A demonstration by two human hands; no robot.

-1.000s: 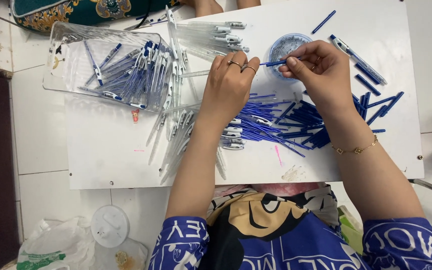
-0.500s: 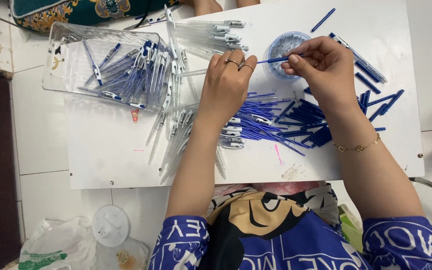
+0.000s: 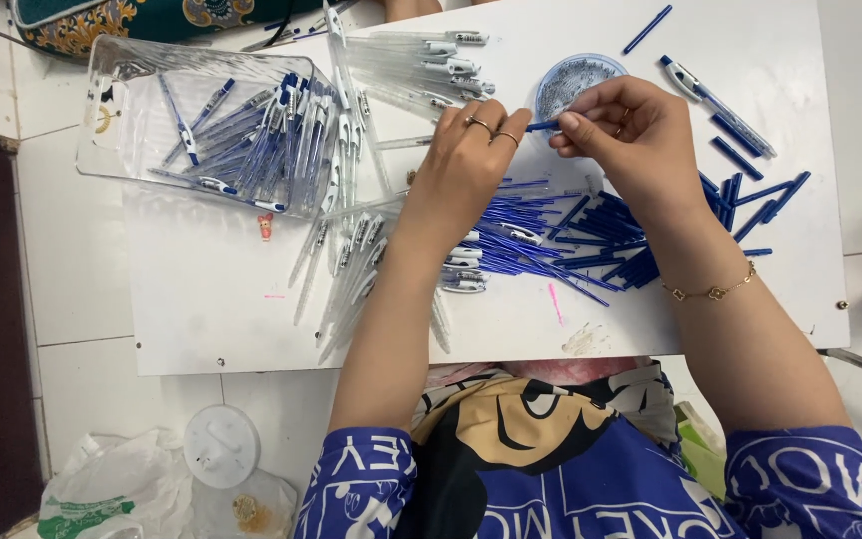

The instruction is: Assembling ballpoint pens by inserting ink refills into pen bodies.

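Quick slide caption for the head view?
Both hands, left hand and right hand, pinch a blue pen part above pen pieces.

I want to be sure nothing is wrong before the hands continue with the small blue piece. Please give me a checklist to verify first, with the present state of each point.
1. Short blue plastic piece is pinched between the left hand and right hand: ok.
2. Both grips firm: cannot tell, the fingertips hide the ends.
3. Round clear dish of small metal parts within reach, just above the hands: ok.
4. Pile of thin blue refill tubes on the white board, under the wrists: ok.
5. Clear plastic tray of finished blue-and-clear pens has room: ok.
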